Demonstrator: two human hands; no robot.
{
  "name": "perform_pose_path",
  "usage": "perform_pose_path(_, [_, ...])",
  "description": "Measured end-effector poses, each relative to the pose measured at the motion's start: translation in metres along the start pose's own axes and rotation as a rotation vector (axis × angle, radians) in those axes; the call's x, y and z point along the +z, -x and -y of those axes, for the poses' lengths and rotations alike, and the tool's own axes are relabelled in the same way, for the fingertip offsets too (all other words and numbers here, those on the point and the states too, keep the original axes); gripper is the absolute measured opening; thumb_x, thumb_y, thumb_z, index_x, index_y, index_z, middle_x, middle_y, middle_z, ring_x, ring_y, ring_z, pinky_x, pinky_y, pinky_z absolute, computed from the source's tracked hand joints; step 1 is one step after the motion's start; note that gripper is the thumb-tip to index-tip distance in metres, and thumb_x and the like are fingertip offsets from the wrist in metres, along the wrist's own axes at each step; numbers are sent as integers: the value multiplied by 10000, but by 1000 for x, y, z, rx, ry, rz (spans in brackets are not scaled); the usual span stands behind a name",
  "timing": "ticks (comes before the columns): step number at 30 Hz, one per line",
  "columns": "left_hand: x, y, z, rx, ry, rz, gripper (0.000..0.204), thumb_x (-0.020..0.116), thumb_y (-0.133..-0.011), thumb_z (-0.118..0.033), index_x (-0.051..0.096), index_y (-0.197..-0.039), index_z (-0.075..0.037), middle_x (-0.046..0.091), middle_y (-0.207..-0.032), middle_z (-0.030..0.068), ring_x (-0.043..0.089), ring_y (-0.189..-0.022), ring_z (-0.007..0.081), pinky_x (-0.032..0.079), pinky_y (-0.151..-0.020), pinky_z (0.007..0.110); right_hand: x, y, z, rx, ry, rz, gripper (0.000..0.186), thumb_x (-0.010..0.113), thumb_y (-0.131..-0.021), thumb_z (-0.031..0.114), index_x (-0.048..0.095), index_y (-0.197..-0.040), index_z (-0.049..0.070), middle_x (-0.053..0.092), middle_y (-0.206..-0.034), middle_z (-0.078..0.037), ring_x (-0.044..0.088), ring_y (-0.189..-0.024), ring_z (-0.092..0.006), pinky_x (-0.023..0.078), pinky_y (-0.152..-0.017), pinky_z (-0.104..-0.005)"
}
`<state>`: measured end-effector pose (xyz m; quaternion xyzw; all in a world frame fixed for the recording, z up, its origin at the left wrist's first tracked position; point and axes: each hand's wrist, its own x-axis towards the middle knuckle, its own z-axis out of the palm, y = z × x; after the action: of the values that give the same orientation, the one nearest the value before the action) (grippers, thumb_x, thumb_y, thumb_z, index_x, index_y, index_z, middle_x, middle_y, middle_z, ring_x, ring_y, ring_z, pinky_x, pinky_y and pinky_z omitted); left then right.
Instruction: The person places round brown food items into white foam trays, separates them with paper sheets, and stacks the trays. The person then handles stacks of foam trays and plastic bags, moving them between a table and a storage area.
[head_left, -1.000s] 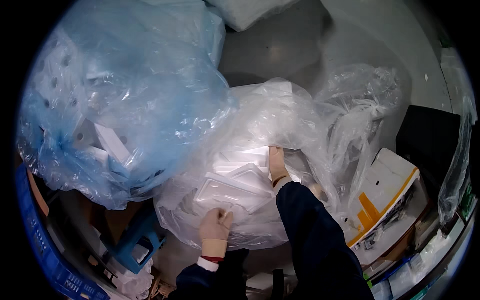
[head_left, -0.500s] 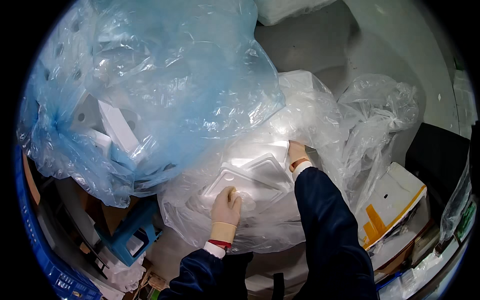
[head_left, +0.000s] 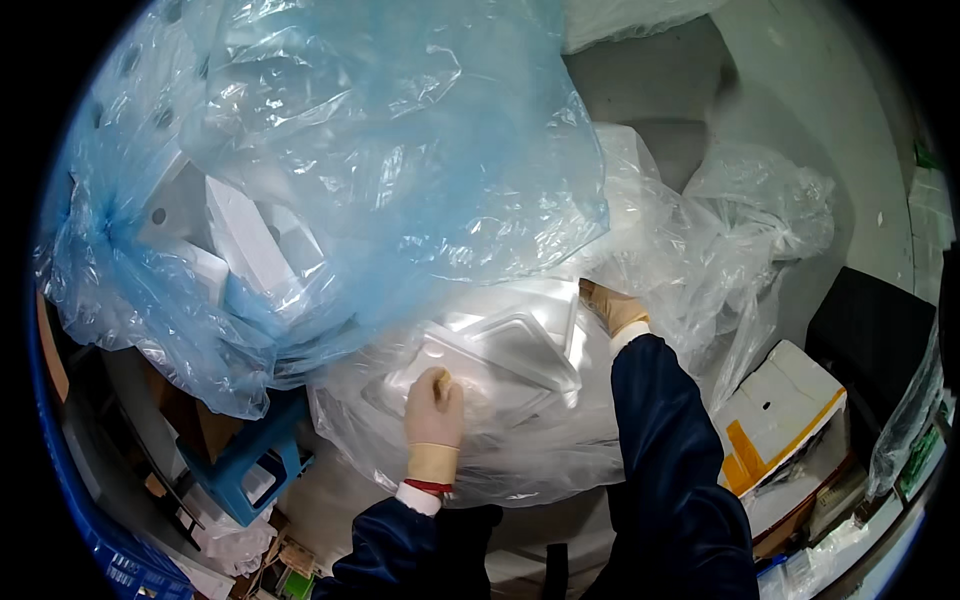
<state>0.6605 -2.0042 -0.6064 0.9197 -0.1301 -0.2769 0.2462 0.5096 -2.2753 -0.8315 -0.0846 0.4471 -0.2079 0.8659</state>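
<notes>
My left hand (head_left: 434, 410), in a pale glove, is closed with its fingers bunched on the edge of a clear plastic bag (head_left: 480, 470). White foam trays (head_left: 510, 350) with raised rims lie overlapping in the bag's mouth, just beyond that hand. My right hand (head_left: 615, 308), also gloved, is at the right edge of the trays, beside an upright white foam piece (head_left: 573, 325). Its fingertips are hidden there, so I cannot see whether it grips anything.
A large blue-tinted plastic bag (head_left: 400, 150) full of white foam pieces fills the upper left. Loose clear film (head_left: 760, 210) lies at the right. A white box with orange tape (head_left: 780, 410), a black panel (head_left: 870, 320) and a blue stool (head_left: 250, 465) stand around.
My right hand has shifted right and turned, its fingers less visible. My left hand has moved slightly left, still on the bag. The whole view has shifted a little.
</notes>
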Motion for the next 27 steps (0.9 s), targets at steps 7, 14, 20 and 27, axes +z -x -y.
perform_pose_path(7, [-23, -11, 27, -2, 147, -49, 366, 666, -968, -92, 612, -1307, 34, 654, -1228, 156, 647, -1104, 244, 506, -1002, 342, 37, 58, 18, 276, 104, 118, 644, 521, -1056, 532, 557, -1387, -19, 665, -1227, -204, 723, -1021, -338, 639, -862, -404])
perform_pose_path(14, [-37, -50, 27, -163, 482, 317, 447, 660, -977, -91, 556, -1391, 41, 660, -1220, 86, 614, -1061, 161, 479, -935, 277, 139, 198, 122, 338, 856, 46, 693, 497, -1034, 599, 640, -1285, -30, 736, -975, -133, 740, -840, -223, 570, -691, -294])
perform_pose_path(20, [43, -102, 26, -128, 461, 283, 501, 614, -981, -51, 510, -1464, 29, 620, -1360, 121, 604, -1129, 184, 489, -948, 291, 109, 154, 85, 264, 988, 31, 447, 517, -1073, 357, 651, -1323, 12, 747, -1005, -97, 723, -856, -164, 552, -738, -268])
perform_pose_path(27, [58, -92, 38, -141, 343, 228, 588, 641, -941, -71, 479, -1502, 5, 584, -1436, 178, 583, -1276, 257, 443, -1084, 346, 15, 180, 113, 307, 640, -159, 441, 513, -1080, 347, 633, -1359, 27, 762, -1037, -117, 738, -858, -189, 582, -757, -310])
